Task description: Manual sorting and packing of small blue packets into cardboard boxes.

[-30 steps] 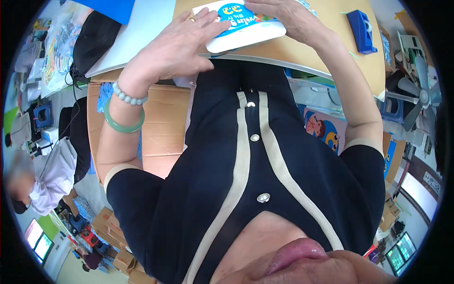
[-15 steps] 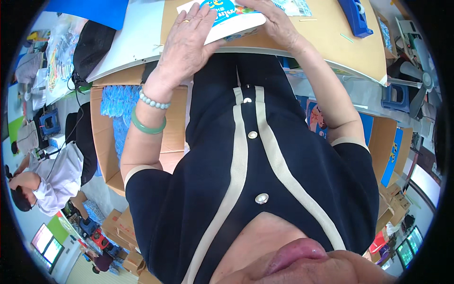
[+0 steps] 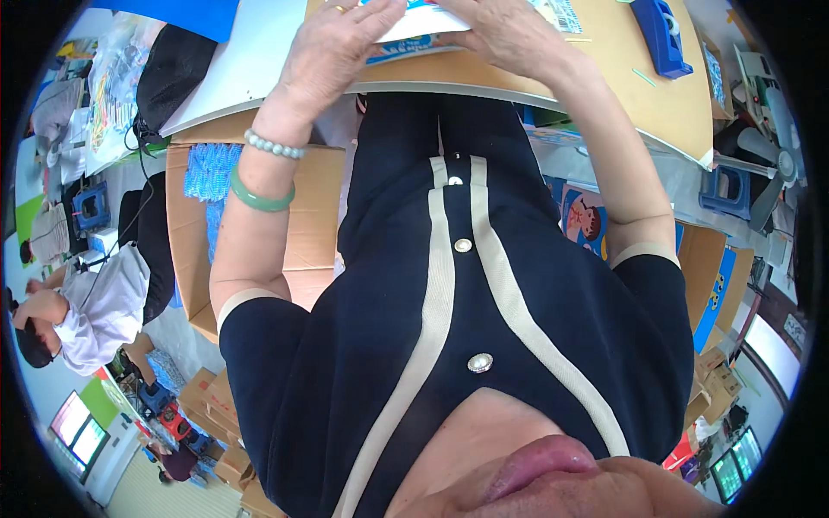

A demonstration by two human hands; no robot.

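Note:
At the top of the view, both of my hands are on a small printed cardboard box (image 3: 413,48) lying on the table. Its blue, colourful side faces me, and its upper part is cut off by the picture's edge. My left hand (image 3: 342,41) grips the box's left end, fingers bent over the top. A ring, a beaded bracelet and a green bangle show on that hand and arm. My right hand (image 3: 515,36) holds the right end, with its thumb along the near side. The fingertips of both hands are partly hidden or out of view.
A blue tape dispenser (image 3: 663,36) stands at the table's right. Beside my right hand lies a printed plastic packet (image 3: 563,15). Below the table's left edge is an open carton (image 3: 311,194) with blue packs (image 3: 211,177). A black bag (image 3: 175,73) hangs at far left; a person (image 3: 108,298) sits nearby.
The white printed flap that faced me has turned over and away, so the box's blue side now shows. Both hands have moved up the picture, and the right has come inward over the box.

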